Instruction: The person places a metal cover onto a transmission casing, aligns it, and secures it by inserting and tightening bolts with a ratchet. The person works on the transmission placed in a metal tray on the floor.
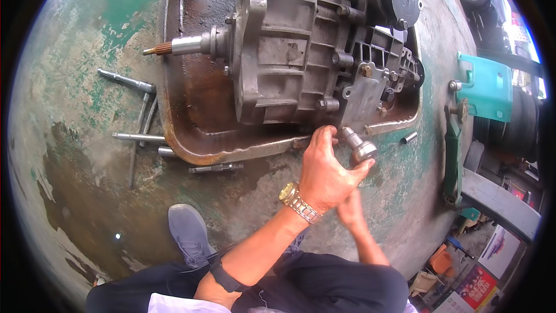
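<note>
A grey cast-metal gearbox [284,52] with a splined shaft [179,44] lies on its side in a rusty metal tray [202,152]. At the tray's near edge is my left hand [330,174], wearing a watch, its fingers reaching forward and its thumb spread to the right. Between thumb and fingers shows the rounded silver head of a tool [364,148], its narrow tip by a flat metal plate [364,95] on the gearbox. The thumb tip overlaps the head. My right hand [350,210] is behind the left; its fingers and the tool's other end are hidden.
Wrenches and socket handles [139,137] lie on the worn green floor left of the tray. A ratchet [215,168] is at its near edge, and a small socket [409,137] to the right. Further right stands a green metal frame [454,150] near stacked tyres [515,122].
</note>
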